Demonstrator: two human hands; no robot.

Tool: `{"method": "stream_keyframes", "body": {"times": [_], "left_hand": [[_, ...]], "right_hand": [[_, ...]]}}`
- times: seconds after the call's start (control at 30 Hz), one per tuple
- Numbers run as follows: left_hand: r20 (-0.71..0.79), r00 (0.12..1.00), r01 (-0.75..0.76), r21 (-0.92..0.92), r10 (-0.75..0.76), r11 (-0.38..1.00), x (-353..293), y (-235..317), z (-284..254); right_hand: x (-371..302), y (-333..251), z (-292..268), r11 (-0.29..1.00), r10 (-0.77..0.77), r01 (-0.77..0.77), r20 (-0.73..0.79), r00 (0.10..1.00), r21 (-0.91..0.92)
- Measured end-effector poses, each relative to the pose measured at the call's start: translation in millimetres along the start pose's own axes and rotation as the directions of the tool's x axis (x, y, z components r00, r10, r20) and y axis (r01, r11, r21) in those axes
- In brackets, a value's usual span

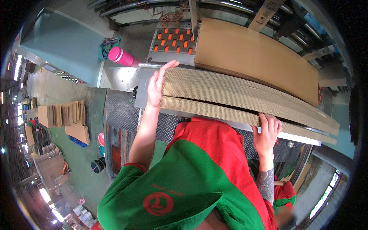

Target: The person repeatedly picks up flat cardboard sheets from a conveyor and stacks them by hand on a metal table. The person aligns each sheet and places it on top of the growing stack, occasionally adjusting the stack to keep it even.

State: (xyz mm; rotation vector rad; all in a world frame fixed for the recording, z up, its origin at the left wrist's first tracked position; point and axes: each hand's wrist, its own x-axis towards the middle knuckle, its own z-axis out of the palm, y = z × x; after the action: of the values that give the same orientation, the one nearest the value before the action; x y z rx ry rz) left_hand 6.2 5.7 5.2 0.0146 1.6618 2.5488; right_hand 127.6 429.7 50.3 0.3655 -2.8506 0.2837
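A thick stack of corrugated cardboard sheets (214, 88) lies across the machine's front, its fluted edges facing me. A dark gap divides it from a thinner bundle of cardboard sheets (214, 108) on the near side. My left hand (156, 86) lies flat against the left end of both, fingers stretched out. Toward the right, my right hand (268, 132) grips the thinner bundle, its fingers bent over the fluted edge by the gap; the thumb is partly visible. Behind the stack, a flat brown cardboard sheet (253, 53) rests on the machine.
Orange rollers (174, 41) sit beyond the stack, with a pink bottle (121, 56) to their left. Metal bars run along the far side. Stacked cardboard (63, 115) and a dark bucket (98, 165) stand on the green floor at left. Another person's red-and-green sleeve (284, 193) shows at lower right.
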Motion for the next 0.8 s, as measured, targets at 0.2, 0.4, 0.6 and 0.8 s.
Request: {"method": "stream_keyframes", "body": {"times": [0.2, 0.4, 0.6, 0.8], "left_hand": [[0.054, 0.997, -0.038, -0.177, 0.048, 0.984, -1.1, -3.8, 3.0], [0.056, 0.996, -0.047, -0.243, 0.063, 0.969, 0.8, -8.3, -2.4], [0.024, 0.979, -0.202, 0.095, 0.200, 0.975, -10.5, -12.8, -12.4], [0.032, 0.981, -0.194, 0.008, 0.193, 0.981, -23.4, -32.1, -6.4]], "right_hand": [[27.7, 13.7, -35.8, 0.997, -0.070, 0.068, -0.122, 0.990, -0.020], [69.8, 38.1, -21.3, 0.992, 0.115, -0.109, 0.088, 0.989, -0.066], [76.4, 44.6, -11.4, 0.988, 0.148, -0.140, 0.136, 0.980, -0.070], [80.0, 41.5, -9.6, 0.989, 0.127, -0.114, 0.148, 0.981, -0.095]]}}
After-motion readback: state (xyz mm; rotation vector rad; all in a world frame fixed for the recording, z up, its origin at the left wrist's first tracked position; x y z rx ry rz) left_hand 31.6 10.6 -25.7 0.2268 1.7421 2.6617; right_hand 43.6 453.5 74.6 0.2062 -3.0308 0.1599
